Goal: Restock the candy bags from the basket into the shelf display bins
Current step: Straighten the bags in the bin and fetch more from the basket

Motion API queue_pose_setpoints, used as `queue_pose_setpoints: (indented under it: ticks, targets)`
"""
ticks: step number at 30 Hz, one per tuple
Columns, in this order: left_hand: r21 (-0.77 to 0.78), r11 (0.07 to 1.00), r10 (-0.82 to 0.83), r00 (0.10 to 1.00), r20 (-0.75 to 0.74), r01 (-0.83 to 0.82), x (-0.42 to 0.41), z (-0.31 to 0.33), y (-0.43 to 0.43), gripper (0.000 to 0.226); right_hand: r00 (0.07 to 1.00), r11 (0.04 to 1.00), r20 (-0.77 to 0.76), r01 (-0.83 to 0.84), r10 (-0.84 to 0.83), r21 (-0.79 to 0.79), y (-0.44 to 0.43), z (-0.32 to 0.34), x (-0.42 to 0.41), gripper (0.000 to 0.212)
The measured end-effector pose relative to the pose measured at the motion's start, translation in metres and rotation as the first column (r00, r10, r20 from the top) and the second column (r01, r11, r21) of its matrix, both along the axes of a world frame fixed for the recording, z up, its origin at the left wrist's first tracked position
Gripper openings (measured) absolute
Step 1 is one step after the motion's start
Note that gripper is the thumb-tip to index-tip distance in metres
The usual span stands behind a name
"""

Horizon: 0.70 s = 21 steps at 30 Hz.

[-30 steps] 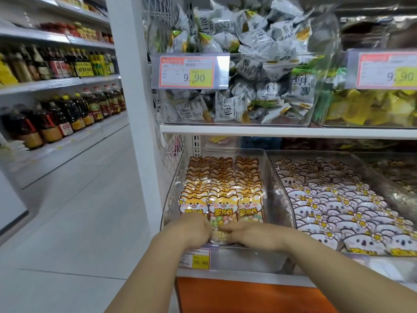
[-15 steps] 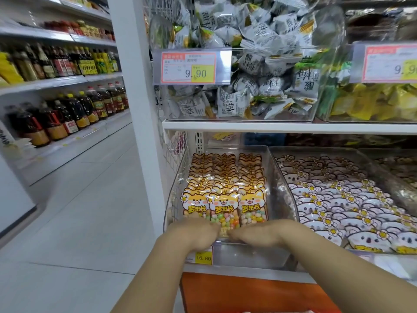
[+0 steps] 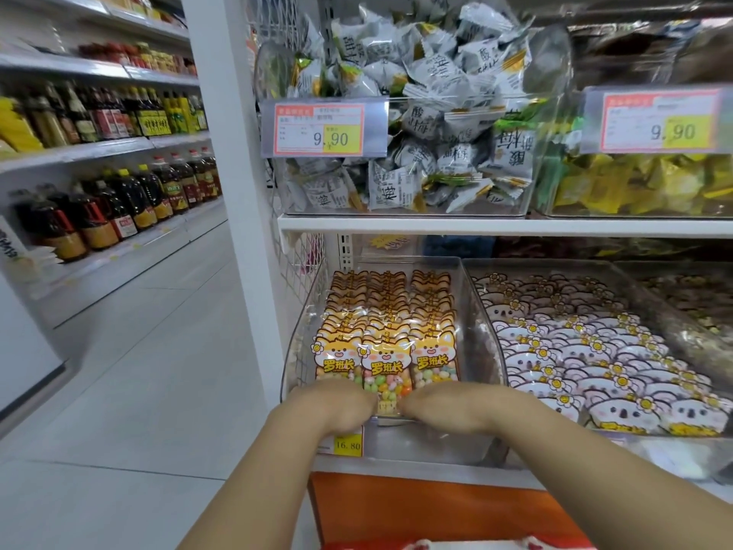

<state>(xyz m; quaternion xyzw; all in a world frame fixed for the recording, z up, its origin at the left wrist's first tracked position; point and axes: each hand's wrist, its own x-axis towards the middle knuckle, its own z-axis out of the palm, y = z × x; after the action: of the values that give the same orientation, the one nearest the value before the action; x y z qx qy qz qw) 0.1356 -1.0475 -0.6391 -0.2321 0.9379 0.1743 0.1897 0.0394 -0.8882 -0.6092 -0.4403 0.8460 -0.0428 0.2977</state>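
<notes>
A person stands at the shelf (image 3: 396, 468) with both arms out. The left hand (image 3: 337, 406) and the right hand (image 3: 440, 406) are curled, almost touching each other. Between them they hold the bottom of one candy bag (image 3: 386, 375). It has an orange cat on it and little colored sweets inside. The bag is at the front of the middle row in the clear bin (image 3: 294, 351), leaning on the bags behind it. A yellow price tag (image 3: 348, 444) peeks out under the left hand. Just beside this bin is another bin full of koala bags (image 3: 575, 351). Across the aisle stand dark bottles (image 3: 119, 208).
</notes>
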Motion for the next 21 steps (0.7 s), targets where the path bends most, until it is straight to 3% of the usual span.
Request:
queue_pose_setpoints:
  ticks: [3, 7, 9, 11, 12, 14, 15, 17, 21]
  targets:
    - [-0.031, 0.999, -0.015, 1.0, -0.012, 0.015, 0.006, 0.003, 0.005, 0.057, 0.996, 0.997, -0.069, -0.056, 0.052, -0.047, 0.011, -0.001, 0.002, 0.042]
    - [-0.089, 0.994, 0.043, 0.963, -0.266, -0.069, 0.027, 0.014, 0.029, 0.042, 0.969, 0.945, -0.246, -0.102, 0.023, -0.312, 0.039, 0.002, 0.018, 0.043]
    - [-0.18, 0.98, -0.017, 0.876, -0.481, -0.08, 0.044, 0.021, 0.049, 0.031, 0.96, 0.838, -0.281, -0.151, -0.002, -0.524, 0.061, 0.008, 0.032, 0.04]
    - [-0.186, 0.979, -0.074, 0.722, -0.688, -0.077, 0.064, 0.022, 0.076, 0.031, 0.953, 0.699, -0.302, -0.189, -0.04, -0.69, 0.091, 0.005, 0.045, 0.033]
    - [-0.164, 0.985, -0.095, 0.641, -0.761, -0.048, 0.072, 0.018, 0.089, 0.031, 0.951, 0.637, -0.302, -0.192, -0.068, -0.746, 0.108, -0.003, 0.051, 0.028]
    - [-0.132, 0.991, -0.118, 0.569, -0.814, 0.017, 0.086, 0.0, 0.113, 0.029, 0.953, 0.59, -0.275, -0.15, -0.127, -0.793, 0.138, -0.031, 0.065, 0.021]
    - [-0.118, 0.991, -0.131, 0.58, -0.804, 0.06, 0.091, -0.012, 0.125, 0.028, 0.961, 0.616, -0.235, -0.096, -0.147, -0.781, 0.151, -0.051, 0.072, 0.018]
    - [-0.094, 0.987, -0.16, 0.683, -0.712, 0.133, 0.098, -0.038, 0.146, 0.026, 0.979, 0.71, -0.12, 0.035, -0.167, -0.703, 0.171, -0.093, 0.084, 0.014]
    - [0.091, 0.992, -0.039, 0.888, -0.459, 0.091, 0.105, -0.118, 0.172, 0.027, 0.978, 0.911, 0.069, 0.208, -0.197, -0.357, 0.201, -0.181, 0.091, 0.015]
